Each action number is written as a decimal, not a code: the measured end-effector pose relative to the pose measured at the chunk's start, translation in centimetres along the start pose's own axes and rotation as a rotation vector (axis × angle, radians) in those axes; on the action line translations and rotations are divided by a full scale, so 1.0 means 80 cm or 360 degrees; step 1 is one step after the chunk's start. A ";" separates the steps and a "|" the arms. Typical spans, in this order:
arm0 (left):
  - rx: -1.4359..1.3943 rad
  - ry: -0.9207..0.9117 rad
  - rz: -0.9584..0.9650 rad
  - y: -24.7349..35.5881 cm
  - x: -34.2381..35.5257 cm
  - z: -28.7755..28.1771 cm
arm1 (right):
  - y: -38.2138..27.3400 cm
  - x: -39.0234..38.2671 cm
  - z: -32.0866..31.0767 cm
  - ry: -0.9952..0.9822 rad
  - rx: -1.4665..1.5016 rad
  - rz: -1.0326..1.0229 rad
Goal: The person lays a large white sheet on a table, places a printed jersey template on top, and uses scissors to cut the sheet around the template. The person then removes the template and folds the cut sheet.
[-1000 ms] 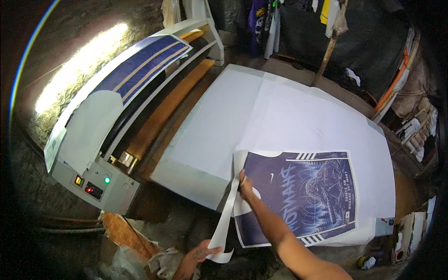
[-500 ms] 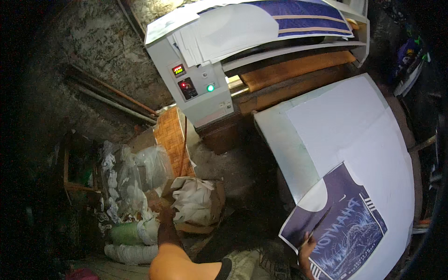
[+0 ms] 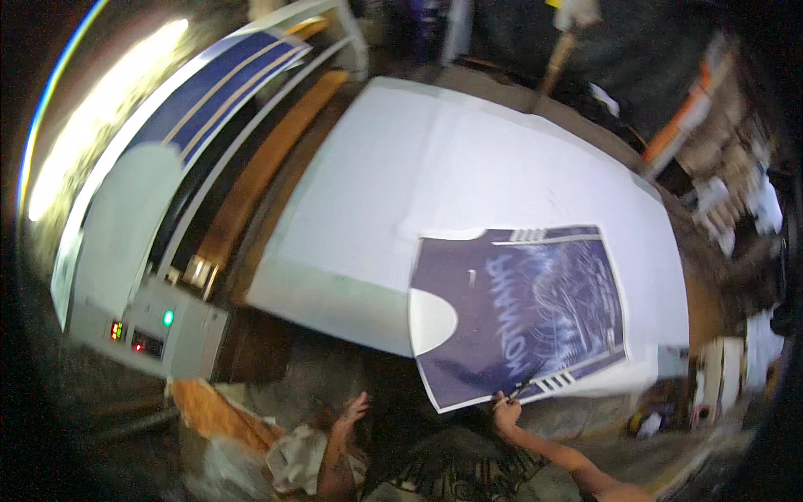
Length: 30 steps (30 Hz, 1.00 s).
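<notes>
A dark blue-purple printed jersey panel [image 3: 477,335], with a pale rounded neck shape, lies on the white-covered table [image 3: 376,201] and overhangs its near edge. My right hand [image 3: 507,413] is at the panel's near edge, closed around a slim dark tool that looks like scissors [image 3: 520,390]. Whether the fingers also pinch the panel is unclear. To the left, my left hand [image 3: 355,410] is raised off the table above a pale cloth heap, fingers loosely apart and holding nothing visible; it is somewhat blurred.
At the left stands a grey machine [image 3: 184,335] with lit indicators, a long roller and a blue-striped printed sheet [image 3: 226,84] on top. Below it lie a whitish cloth heap [image 3: 293,456] and an orange-brown sheet [image 3: 219,414]. Boxes [image 3: 719,381] and clutter stand at the right.
The view has swung right, bringing the table to the middle. My left hand has come up from the cloth heap. My right hand still holds the dark tool by the panel's edge.
</notes>
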<state>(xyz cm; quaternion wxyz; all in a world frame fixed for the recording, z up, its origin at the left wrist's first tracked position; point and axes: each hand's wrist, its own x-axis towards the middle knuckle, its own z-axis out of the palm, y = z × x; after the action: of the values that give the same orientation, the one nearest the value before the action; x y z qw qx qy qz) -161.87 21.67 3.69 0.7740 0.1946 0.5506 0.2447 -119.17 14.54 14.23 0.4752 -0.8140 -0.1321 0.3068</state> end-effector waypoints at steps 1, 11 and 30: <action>0.0065 -0.0244 -0.0055 0.033 0.008 0.049 | -0.002 -0.001 0.006 0.0124 0.0092 0.0251; 0.0236 -0.0547 0.0148 0.163 0.083 0.233 | 0.072 0.044 -0.032 0.1065 0.0237 -0.0446; 0.0847 -0.0105 0.1111 0.038 0.304 0.386 | 0.116 0.394 -0.290 0.0894 -0.0507 -0.0762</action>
<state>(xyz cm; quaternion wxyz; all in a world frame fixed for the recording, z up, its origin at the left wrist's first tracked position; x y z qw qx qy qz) -126.46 37.55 -3.14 0.5851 0.5693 0.4706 0.3347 -80.92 9.68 2.90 0.4188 -0.8758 -0.2290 -0.0715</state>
